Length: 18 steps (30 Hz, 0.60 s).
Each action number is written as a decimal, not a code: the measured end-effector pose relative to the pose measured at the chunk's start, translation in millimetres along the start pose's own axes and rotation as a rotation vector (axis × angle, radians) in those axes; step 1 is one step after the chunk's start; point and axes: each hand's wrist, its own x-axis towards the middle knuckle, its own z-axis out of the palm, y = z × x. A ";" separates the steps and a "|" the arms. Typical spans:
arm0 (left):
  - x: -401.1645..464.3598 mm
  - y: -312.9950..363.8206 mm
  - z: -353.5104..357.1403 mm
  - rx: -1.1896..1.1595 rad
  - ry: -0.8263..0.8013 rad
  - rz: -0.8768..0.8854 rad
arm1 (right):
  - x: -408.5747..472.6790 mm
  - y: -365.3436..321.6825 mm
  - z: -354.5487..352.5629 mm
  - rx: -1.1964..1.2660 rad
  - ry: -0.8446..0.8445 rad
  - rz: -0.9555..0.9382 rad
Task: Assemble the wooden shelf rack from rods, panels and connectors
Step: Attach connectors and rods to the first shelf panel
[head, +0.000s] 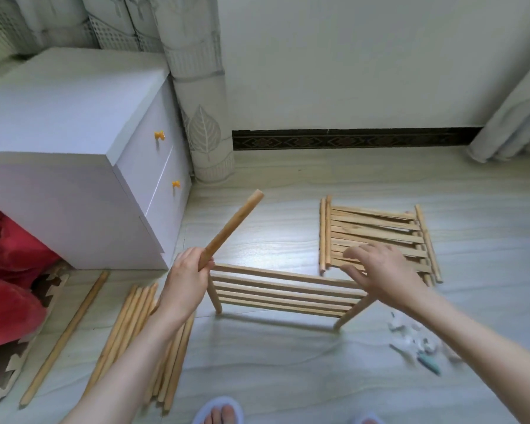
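One slatted tier (pixel 283 290) stands on short legs; more panels (pixel 377 237) and rods (pixel 141 328) lie loose. Your left hand (pixel 185 275) grips a rod (pixel 231 229); your right hand (pixel 380 270) hovers, fingers spread.

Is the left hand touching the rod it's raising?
Touching. The head view shows the left hand with its fingers curled round the lower end of the rod, which angles up and to the right.
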 end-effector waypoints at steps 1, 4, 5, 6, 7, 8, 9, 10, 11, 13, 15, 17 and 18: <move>-0.4 1.4 0.4 0.029 -0.001 0.006 | -10.6 11.0 5.4 0.060 -0.027 0.100; -4.9 13.9 0.6 0.169 0.025 0.069 | -32.4 23.4 19.5 0.514 -0.072 0.344; -6.7 21.2 1.8 0.208 0.045 0.128 | -35.8 23.2 21.9 0.623 -0.045 0.375; -8.3 30.0 3.9 0.232 0.057 0.203 | -37.3 22.5 23.6 0.708 -0.013 0.403; -9.5 39.6 6.9 0.249 0.053 0.291 | -37.7 21.4 24.7 0.790 0.030 0.445; -10.5 49.9 10.9 0.268 0.032 0.382 | -38.0 20.0 25.0 0.877 0.070 0.496; -11.2 59.4 16.1 0.293 -0.004 0.470 | -38.0 19.9 26.9 0.945 0.099 0.538; -11.7 68.5 21.5 0.325 -0.039 0.551 | -37.4 20.2 29.1 0.990 0.117 0.570; -11.7 75.4 27.7 0.348 -0.070 0.627 | -36.5 21.0 31.0 1.021 0.121 0.596; -11.3 87.1 38.1 0.361 -0.111 0.730 | -34.4 23.0 34.8 1.068 0.122 0.623; -9.2 93.8 45.0 0.350 -0.131 0.772 | -33.9 24.2 35.2 1.099 0.128 0.631; -5.9 97.5 48.6 0.350 -0.143 0.781 | -34.4 24.9 35.2 1.131 0.134 0.630; -4.5 97.7 50.5 0.350 -0.148 0.777 | -34.7 25.5 36.3 1.140 0.138 0.630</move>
